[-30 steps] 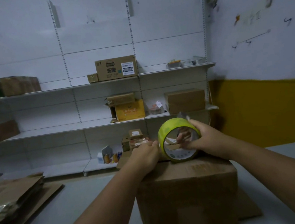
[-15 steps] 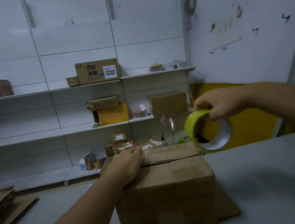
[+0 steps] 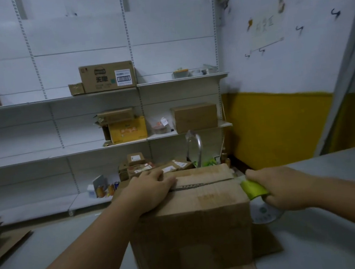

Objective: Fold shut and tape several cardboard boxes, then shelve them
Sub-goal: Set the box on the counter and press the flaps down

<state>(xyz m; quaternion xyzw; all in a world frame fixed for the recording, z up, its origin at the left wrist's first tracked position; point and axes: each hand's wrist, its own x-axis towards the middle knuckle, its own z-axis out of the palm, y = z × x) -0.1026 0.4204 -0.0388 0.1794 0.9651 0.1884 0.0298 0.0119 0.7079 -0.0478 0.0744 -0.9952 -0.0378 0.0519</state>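
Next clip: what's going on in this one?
A person is taping a brown cardboard box shut on a grey table. The left hand presses flat on the closed top flaps at the left end of the seam. The right hand grips a yellow-green tape roll at the box's top right edge. Whether tape covers the seam is unclear.

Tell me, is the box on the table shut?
Shut: its top flaps lie flat, meeting along a seam; the left hand presses them.

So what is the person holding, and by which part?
The right hand grips the tape roll by its yellow rim, beside the box. The left hand holds nothing; it presses flat on the box top.
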